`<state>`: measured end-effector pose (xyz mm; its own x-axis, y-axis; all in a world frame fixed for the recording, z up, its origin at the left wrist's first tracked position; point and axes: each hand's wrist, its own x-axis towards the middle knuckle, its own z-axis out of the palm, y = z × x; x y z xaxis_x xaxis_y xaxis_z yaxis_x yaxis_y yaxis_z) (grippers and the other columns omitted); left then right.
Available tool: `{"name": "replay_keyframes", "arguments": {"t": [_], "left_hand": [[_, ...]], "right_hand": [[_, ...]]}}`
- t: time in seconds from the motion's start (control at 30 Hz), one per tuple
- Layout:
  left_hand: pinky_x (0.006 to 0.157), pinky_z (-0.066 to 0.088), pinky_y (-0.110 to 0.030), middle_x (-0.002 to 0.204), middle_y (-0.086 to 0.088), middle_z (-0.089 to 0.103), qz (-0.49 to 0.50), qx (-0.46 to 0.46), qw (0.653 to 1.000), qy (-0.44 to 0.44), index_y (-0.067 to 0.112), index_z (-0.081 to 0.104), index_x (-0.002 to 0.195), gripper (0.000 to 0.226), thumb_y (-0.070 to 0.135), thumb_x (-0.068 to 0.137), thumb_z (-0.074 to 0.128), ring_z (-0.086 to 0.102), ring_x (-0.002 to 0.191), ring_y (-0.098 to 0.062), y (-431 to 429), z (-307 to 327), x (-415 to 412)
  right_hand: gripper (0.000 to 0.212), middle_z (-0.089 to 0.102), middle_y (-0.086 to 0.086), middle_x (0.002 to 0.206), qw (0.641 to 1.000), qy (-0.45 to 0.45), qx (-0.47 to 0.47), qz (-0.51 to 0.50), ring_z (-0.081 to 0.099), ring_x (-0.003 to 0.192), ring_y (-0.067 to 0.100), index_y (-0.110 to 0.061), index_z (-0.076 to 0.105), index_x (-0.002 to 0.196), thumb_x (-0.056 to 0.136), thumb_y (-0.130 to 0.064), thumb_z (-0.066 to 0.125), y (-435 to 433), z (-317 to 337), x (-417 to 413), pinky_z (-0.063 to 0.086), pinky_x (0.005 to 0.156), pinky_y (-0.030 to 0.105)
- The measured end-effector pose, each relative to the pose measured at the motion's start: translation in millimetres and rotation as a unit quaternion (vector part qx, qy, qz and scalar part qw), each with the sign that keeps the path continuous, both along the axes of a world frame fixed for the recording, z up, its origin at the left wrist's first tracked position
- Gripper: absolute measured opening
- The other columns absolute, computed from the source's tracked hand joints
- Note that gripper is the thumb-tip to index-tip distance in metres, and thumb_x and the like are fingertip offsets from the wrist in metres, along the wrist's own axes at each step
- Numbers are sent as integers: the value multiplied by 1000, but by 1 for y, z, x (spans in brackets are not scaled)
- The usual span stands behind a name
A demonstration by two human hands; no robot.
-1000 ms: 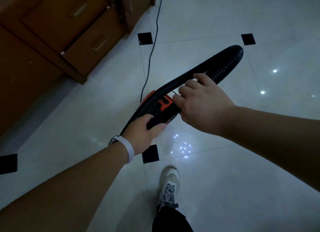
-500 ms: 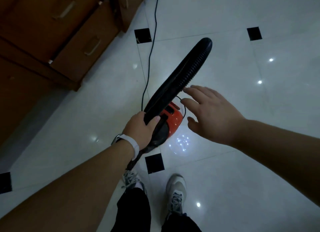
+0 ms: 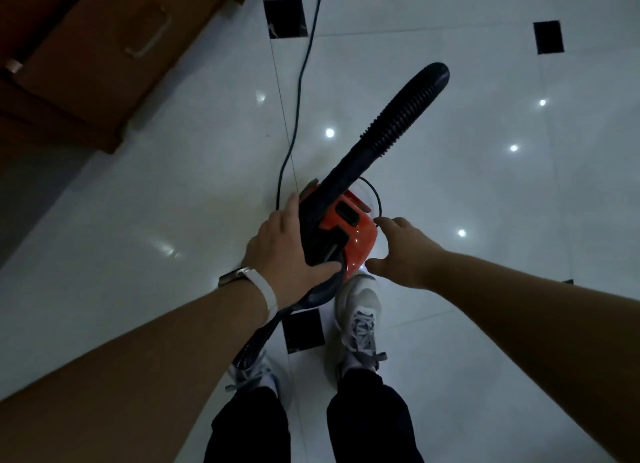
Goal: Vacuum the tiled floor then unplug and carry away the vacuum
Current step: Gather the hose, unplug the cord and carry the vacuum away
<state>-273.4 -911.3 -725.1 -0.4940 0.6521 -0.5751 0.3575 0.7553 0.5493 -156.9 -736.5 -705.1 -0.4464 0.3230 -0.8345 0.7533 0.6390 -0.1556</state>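
The orange vacuum body [image 3: 353, 235] hangs above the white tiled floor [image 3: 467, 185], just ahead of my shoes. Its black ribbed hose [image 3: 398, 126] sticks up and to the right, and a second stretch of hose trails down under my left wrist. My left hand [image 3: 280, 248] grips the black handle part on the vacuum's left side, thumb wrapped underneath. My right hand [image 3: 403, 251] sits against the right side of the orange body with fingers loosely spread, the index fingertip touching a thin loop of the power cord [image 3: 301, 81]. The cord runs away up the floor and out of view.
A brown wooden cabinet [image 3: 104, 57] with drawer handles stands at the upper left, close to the cord. Black inset tiles [image 3: 285, 17] dot the floor. My two pale sneakers [image 3: 360, 317] stand right under the vacuum. Ceiling lights reflect on the glossy tiles to the right.
My right hand left the hose and dropped to the right side of the orange body. The vacuum came closer to my feet, and the hose swung more upright.
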Motion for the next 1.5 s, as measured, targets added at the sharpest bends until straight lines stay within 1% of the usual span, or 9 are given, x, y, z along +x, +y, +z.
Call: {"name": "replay_keyframes", "arguments": {"t": [0.2, 0.5, 0.77, 0.9, 1.07, 1.2, 1.3, 1.4, 1.5], "left_hand": [[101, 38, -41, 144, -10, 26, -64, -17, 994, 85, 26, -26, 146, 142, 67, 58, 77, 36, 128, -28, 6, -40, 8], [93, 43, -41, 139, -10, 31, -86, -28, 989, 114, 28, -28, 143, 142, 69, 54, 76, 41, 120, -27, 16, -58, 12], [98, 38, -38, 141, -7, 26, -86, -34, 991, 95, 31, -29, 142, 138, 68, 58, 74, 36, 123, -25, 19, -63, 13], [100, 38, -40, 140, -6, 27, -76, -32, 994, 70, 31, -26, 144, 137, 67, 58, 75, 37, 123, -25, 19, -62, 10], [101, 39, -41, 139, -6, 30, -61, -25, 996, 54, 29, -18, 149, 137, 64, 57, 78, 39, 123, -25, 18, -60, 8], [100, 41, -41, 137, -7, 34, -57, -17, 997, 42, 28, -12, 151, 133, 62, 60, 78, 41, 122, -26, 17, -54, 9], [98, 44, -43, 132, -6, 42, -24, -6, 999, 25, 29, 1, 152, 113, 58, 70, 73, 46, 117, -25, 15, -55, 4], [91, 51, -44, 123, -1, 54, 31, 25, 998, -46, 34, 24, 146, 78, 58, 80, 58, 57, 108, -20, 9, -62, -5], [81, 56, -37, 112, 8, 62, 38, -2, 995, -96, 37, 37, 134, 58, 57, 83, 57, 63, 93, -12, 3, -60, -15]], "right_hand": [[104, 32, 16, 147, 998, 4, -29, 51, 45, 131, 41, -38, 5, 158, 81, -54, 73, 22, -63, -4, 45, 104, 47], [104, 16, 15, 156, 992, -25, -8, 126, 34, 138, 40, -37, 0, 159, 81, -68, 62, 17, -103, -4, 41, 109, 51], [102, 26, 15, 150, 994, -39, -6, 100, 42, 131, 39, -48, -7, 155, 82, -68, 61, 20, -111, 2, 45, 102, 50], [98, 28, 16, 148, 998, -7, -12, 56, 46, 129, 40, -40, 2, 158, 85, -58, 65, 15, -107, 3, 45, 104, 47], [71, 42, 12, 139, 996, 72, -24, -42, 53, 121, 33, -25, 37, 150, 86, -37, 66, 1, -91, 1, 49, 98, 43], [24, 60, 0, 101, 980, 107, -41, -161, 59, 84, 18, -16, 56, 109, 87, -26, 62, -18, -75, 3, 44, 64, 23], [18, 70, 6, 82, 930, 76, -112, -341, 65, 74, 22, -13, 66, 90, 88, -27, 54, -40, -68, 4, 54, 67, 29], [29, 76, 18, 101, 803, 81, -217, -549, 72, 86, 27, -6, 71, 103, 91, -27, 55, -61, -63, 1, 59, 86, 41], [27, 76, 16, 107, 691, 91, -305, -649, 73, 90, 28, -8, 66, 117, 95, -20, 56, -78, -58, -9, 60, 81, 38]]}}
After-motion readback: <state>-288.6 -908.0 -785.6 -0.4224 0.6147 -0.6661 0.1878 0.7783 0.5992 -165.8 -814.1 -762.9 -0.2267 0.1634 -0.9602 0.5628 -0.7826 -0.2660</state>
